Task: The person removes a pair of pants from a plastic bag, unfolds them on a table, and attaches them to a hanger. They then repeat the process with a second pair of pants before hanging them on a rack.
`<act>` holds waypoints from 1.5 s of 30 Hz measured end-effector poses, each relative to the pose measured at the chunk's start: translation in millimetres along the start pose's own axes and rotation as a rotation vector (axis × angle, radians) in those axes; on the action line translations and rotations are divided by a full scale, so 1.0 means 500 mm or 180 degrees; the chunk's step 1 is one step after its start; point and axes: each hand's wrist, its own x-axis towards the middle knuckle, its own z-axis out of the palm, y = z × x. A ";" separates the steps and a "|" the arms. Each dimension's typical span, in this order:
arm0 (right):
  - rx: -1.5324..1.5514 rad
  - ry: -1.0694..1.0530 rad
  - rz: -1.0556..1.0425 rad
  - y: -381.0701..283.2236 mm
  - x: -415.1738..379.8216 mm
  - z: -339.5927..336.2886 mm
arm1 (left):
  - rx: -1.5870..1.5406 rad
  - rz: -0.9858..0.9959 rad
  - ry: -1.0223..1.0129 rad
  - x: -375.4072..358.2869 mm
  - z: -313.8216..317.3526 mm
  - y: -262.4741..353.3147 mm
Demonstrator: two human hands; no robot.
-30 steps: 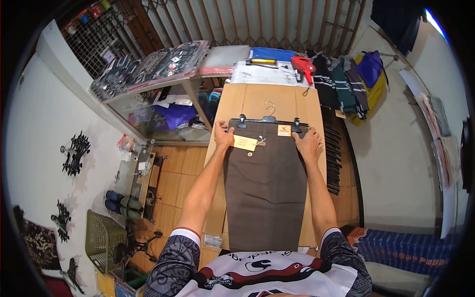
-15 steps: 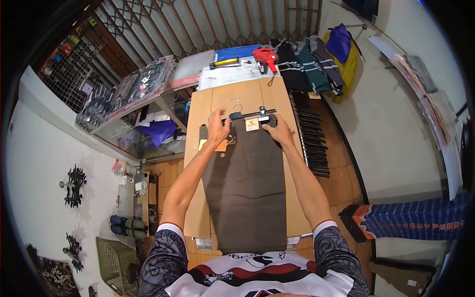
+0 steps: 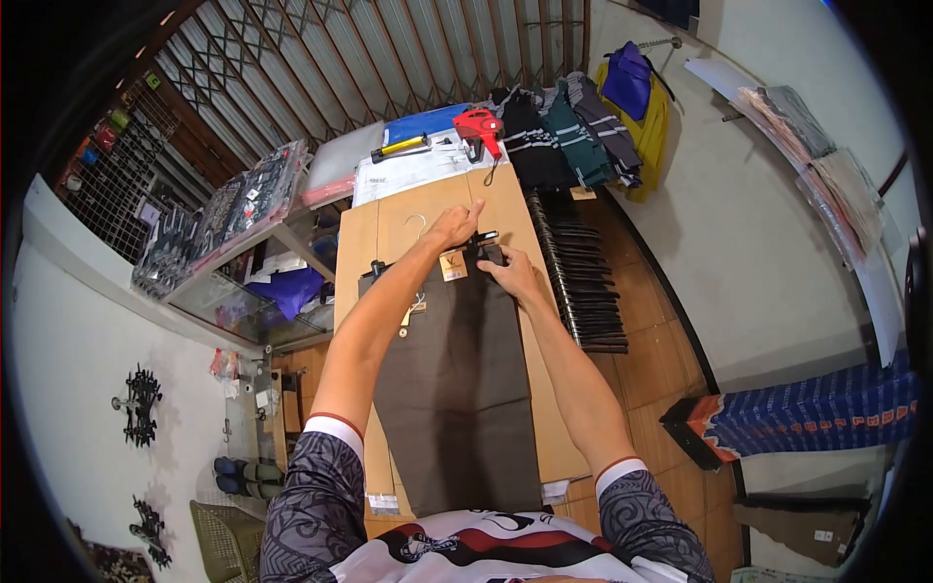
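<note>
Dark grey-brown trousers (image 3: 457,389) lie lengthwise on a brown cardboard surface, waistband at the far end. A black clip hanger (image 3: 486,236) with a metal hook lies along the waistband, partly hidden by my left arm. My left hand (image 3: 455,226) has reached across and is closed around the hanger near its right clip. Just below it, my right hand (image 3: 515,272) pinches the right corner of the waistband. A tan brand label (image 3: 453,264) sits on the waistband between my forearms. A smaller hang tag (image 3: 413,313) on a string lies further left.
Beyond the cardboard (image 3: 389,204) lie a red tagging tool (image 3: 478,128) and a yellow-and-black cutter (image 3: 399,149). A glass display case (image 3: 248,243) stands left. Black hangers (image 3: 583,282) line the right side, and folded garments (image 3: 554,136) are piled behind them.
My left hand has moved from the hanger's left part across to its right clip. My right hand stays at the waistband's right corner. The whole view has shifted slightly.
</note>
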 end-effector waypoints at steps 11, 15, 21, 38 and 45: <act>0.0166 -0.0017 -0.0063 0.015 0.004 0.001 | -0.0059 0.0001 0.0415 0.023 -0.036 0.009; 0.0014 -0.0039 -0.0017 0.016 0.004 -0.003 | 0.0050 0.0146 0.0836 0.011 -0.029 0.022; 0.0431 -0.0130 -0.0054 0.031 0.010 0.001 | 0.0079 0.0241 0.0913 0.004 -0.021 0.030; 0.0294 0.0458 -0.0305 0.033 0.018 0.016 | -0.0478 0.0569 0.1047 -0.116 0.015 0.056; 0.0305 0.0221 -0.0407 0.035 0.017 0.008 | -0.0295 0.0306 0.1899 -0.332 0.030 -0.027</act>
